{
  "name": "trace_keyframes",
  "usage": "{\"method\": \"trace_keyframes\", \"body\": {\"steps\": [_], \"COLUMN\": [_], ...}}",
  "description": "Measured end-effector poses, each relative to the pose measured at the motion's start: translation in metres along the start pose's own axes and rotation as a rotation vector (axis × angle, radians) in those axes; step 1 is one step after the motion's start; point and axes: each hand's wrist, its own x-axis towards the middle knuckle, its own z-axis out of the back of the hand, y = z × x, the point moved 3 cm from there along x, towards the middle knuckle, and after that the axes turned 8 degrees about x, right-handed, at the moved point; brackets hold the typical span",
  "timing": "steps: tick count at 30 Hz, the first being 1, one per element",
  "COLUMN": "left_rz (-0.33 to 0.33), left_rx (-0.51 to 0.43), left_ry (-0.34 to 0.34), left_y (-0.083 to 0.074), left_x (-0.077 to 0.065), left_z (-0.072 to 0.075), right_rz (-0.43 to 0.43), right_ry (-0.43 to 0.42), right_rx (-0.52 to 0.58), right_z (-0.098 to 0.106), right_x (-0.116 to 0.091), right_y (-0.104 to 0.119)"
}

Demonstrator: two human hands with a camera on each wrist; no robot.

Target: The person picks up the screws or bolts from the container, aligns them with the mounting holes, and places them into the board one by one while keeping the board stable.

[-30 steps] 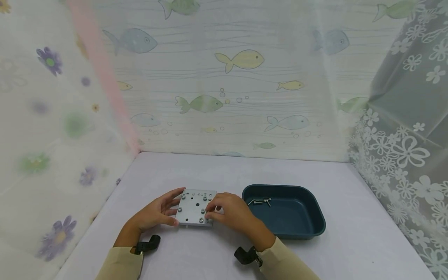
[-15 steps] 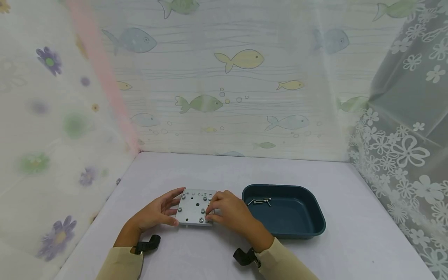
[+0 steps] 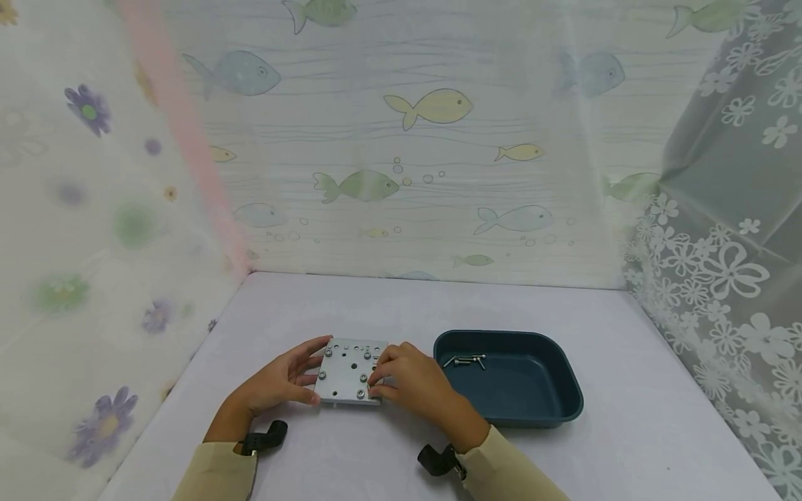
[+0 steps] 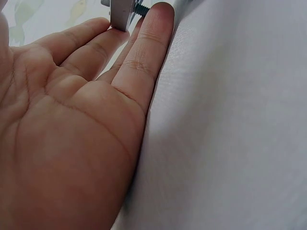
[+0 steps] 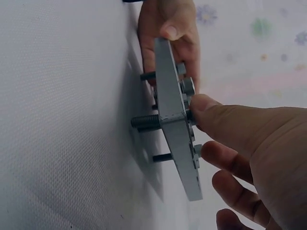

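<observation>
A square silver metal plate (image 3: 343,383) with holes and several socket-head bolts is raised over the white table. My left hand (image 3: 276,379) holds its left edge, thumb at the near corner and fingers along the side. In the left wrist view, a threaded bolt shank (image 4: 141,9) sticks out beneath the plate, close to a fingertip. My right hand (image 3: 413,383) pinches a bolt at the plate's right side, its head mostly covered by my thumb (image 5: 204,106). Threaded shanks (image 5: 145,120) project from the underside in the right wrist view, near the table surface.
Right of the plate stands a dark blue-green tray (image 3: 532,410), close behind my right hand. Several loose bolts (image 3: 466,360) lie in its left end. Patterned curtains (image 3: 432,229) close off the back and both sides of the table.
My right fingers shift slightly on the bolt over the last second. My left hand, the plate and the tray stay where they were.
</observation>
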Motion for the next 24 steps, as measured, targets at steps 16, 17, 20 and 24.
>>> {"method": "trace_keyframes", "body": {"steps": [16,17,20,24], "left_rz": [-0.02,-0.022,-0.024,-0.021], "left_rx": [-0.029,-0.03,-0.03,-0.035], "left_ry": [0.025,0.024,0.024,0.025], "left_y": [-0.001,-0.001,-0.001,-0.002], "left_x": [0.0,0.0,0.001,0.0], "left_z": [0.001,0.0,0.0,0.0], "right_rz": [-0.022,-0.02,-0.02,-0.034], "right_ry": [0.025,0.023,0.021,0.023], "right_rx": [-0.003,0.002,0.022,0.047], "right_z": [0.003,0.004,0.009,0.019], "right_x": [0.001,0.002,0.003,0.003], "right_y": [0.001,0.001,0.001,-0.001]}}
